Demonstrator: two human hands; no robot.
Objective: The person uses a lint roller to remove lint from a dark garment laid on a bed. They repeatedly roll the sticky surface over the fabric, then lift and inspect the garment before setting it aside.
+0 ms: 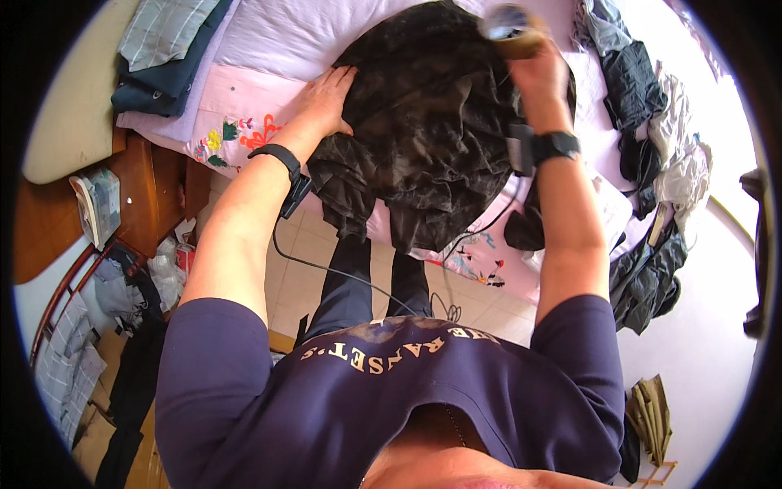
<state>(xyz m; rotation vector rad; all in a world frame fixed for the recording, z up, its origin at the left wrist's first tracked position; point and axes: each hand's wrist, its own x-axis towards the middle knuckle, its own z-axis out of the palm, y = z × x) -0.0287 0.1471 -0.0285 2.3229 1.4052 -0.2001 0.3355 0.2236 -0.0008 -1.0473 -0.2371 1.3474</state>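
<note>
A dark, crumpled garment of velvet-like fabric [421, 122] lies spread over the bed in front of me, its gathered lower edge hanging over the bed's near side. My left hand [328, 101] rests on the garment's left edge, palm down and fingers extended. In my right hand [542, 79] is a roll of what looks like adhesive tape [513, 30], blurred, at the garment's upper right. Its lower part is hidden by my fingers. Both wrists wear black straps with small devices and cables.
The bed has a pink embroidered cover [229, 110]. Folded clothes [156, 79] are stacked at the upper left. Several dark and pale garments [635, 85] lie along the right. A wooden cabinet [143, 177] stands at left. One cable [342, 269] runs across my front.
</note>
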